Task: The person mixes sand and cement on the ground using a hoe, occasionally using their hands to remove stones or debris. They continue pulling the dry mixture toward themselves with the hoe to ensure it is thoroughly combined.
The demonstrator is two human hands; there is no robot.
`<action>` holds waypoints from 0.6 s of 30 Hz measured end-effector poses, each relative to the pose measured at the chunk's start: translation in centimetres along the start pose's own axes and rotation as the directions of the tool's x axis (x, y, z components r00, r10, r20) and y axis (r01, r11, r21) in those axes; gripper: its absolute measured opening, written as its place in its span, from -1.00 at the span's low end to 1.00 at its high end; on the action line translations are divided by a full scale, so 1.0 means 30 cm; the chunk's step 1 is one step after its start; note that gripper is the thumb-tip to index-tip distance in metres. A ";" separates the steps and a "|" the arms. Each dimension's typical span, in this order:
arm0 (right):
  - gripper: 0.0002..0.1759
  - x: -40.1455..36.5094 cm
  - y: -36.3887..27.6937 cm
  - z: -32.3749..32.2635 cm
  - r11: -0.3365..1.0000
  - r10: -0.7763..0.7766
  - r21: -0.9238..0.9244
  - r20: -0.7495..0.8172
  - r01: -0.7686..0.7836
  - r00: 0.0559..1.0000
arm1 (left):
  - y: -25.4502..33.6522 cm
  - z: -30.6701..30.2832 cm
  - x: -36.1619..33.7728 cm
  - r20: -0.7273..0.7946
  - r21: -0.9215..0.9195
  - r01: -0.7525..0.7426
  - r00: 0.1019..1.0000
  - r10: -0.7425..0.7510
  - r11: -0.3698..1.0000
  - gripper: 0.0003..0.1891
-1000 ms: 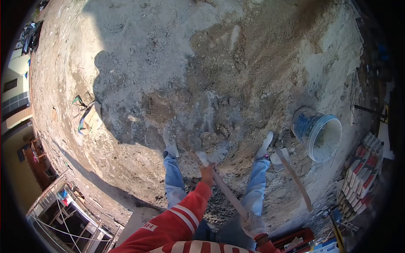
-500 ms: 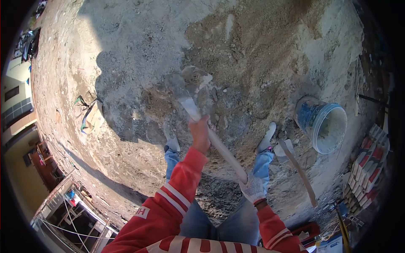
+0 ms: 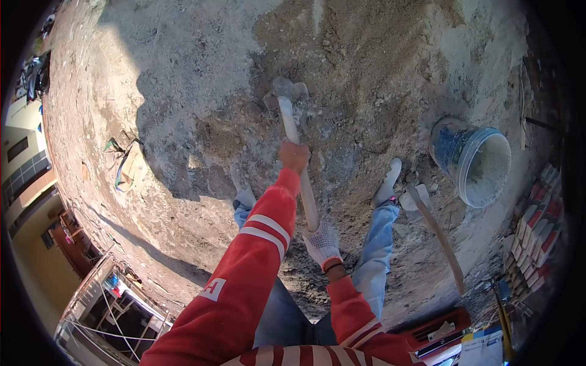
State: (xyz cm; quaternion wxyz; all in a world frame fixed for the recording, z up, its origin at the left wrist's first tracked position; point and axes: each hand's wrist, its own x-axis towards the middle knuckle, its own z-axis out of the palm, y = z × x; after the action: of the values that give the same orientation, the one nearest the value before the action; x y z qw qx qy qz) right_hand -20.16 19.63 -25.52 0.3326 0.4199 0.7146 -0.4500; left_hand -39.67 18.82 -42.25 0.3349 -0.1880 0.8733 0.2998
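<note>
Left hand (image 3: 295,155) is closed around the shaft of the shovel (image 3: 290,125), roughly at mid-length, at the end of a red sleeve with white bands that reaches forward from the lower left of the head view. Behind it, the right hand (image 3: 321,242), in a white knit glove, is clamped on the near end of the same shaft; the two hands are apart, with a bare stretch of pale handle between them. From the right hand the shaft runs forward and slightly to the left, passes through the left hand and ends in the blade (image 3: 285,90), which lies beyond both hands and rests in the grey-brown pile of mix (image 3: 366,73) on the ground. Whether the blade carries material cannot be told. Below the hands, the left shoe (image 3: 244,194) and right shoe (image 3: 389,182) stand at the near edge of the pile, one on each side of the shaft. A blue bucket (image 3: 448,149) with a white rim lies tilted on the ground to the right of the pile, well apart from the hands. A second long-handled tool (image 3: 439,238) lies flat on the ground near the right shoe. A stack of red-and-white blocks (image 3: 537,235) stands at the far right. A red crate (image 3: 436,329) sits at the lower right.
</note>
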 end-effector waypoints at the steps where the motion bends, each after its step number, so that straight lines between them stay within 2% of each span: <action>1: -0.53 -0.075 0.034 -0.011 0.998 0.053 0.032 0.047 -0.054 0.998 | -0.076 0.037 -0.052 0.029 -0.027 0.019 0.999 -0.018 0.999 -0.59; 2: -0.54 -0.142 0.061 -0.035 0.993 0.099 0.061 0.087 -0.105 0.991 | -0.146 0.061 -0.131 0.056 -0.038 0.038 0.998 -0.036 0.999 -0.60; 4: -0.51 -0.273 0.161 -0.098 0.984 0.173 -0.082 0.201 -0.159 0.964 | -0.326 0.138 -0.280 0.069 -0.102 0.020 0.998 -0.013 0.995 -0.58; 5: -0.49 -0.348 0.237 -0.131 0.987 0.125 -0.124 0.186 -0.103 0.975 | -0.328 0.131 -0.401 0.089 -0.140 0.139 0.988 -0.127 0.980 -0.56; 6: -0.47 -0.414 0.309 -0.178 0.984 0.077 -0.171 0.179 -0.046 0.981 | -0.388 0.144 -0.505 0.026 -0.192 0.097 0.995 -0.094 0.977 -0.61; 7: -0.48 -0.474 0.342 -0.249 0.969 0.105 -0.240 0.228 -0.049 0.968 | -0.277 0.052 -0.651 0.121 -0.348 0.274 0.961 -0.247 0.897 -0.66; 9: -0.51 -0.568 0.365 -0.386 0.924 0.203 -0.375 0.304 -0.079 0.931 | -0.361 0.045 -0.851 0.229 -0.626 0.385 0.922 -0.312 0.678 -0.74; 11: -0.54 -0.638 0.372 -0.453 0.889 0.277 -0.444 0.324 -0.113 0.905 | -0.330 -0.006 -0.990 0.364 -0.706 0.553 0.820 -0.442 0.443 -0.77; 12: -0.56 -0.660 0.377 -0.474 0.858 0.291 -0.503 0.308 -0.104 0.906 | -0.356 -0.005 -1.021 0.372 -0.707 0.555 0.819 -0.438 0.439 -0.77; 14: -0.58 -0.641 0.377 -0.500 0.815 0.302 -0.571 0.275 -0.098 0.913 | -0.396 0.031 -1.051 0.352 -0.682 0.614 0.752 -0.557 0.397 -0.80; 17: -0.63 -0.597 0.354 -0.487 0.825 0.296 -0.558 0.300 -0.084 0.907 | -0.308 -0.008 -0.969 0.342 -0.721 0.589 0.761 -0.551 0.366 -0.80; 18: -0.65 -0.546 0.319 -0.473 0.834 0.259 -0.544 0.245 -0.089 0.934 | -0.264 -0.028 -0.907 0.350 -0.740 0.567 0.784 -0.513 0.362 -0.80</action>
State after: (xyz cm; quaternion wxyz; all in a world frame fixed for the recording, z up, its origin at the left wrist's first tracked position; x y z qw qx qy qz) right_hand -5.96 30.09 -9.72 0.5818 0.3014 0.7073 -0.2652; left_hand -16.68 15.79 -25.92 0.3133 -0.5863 0.5108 0.5451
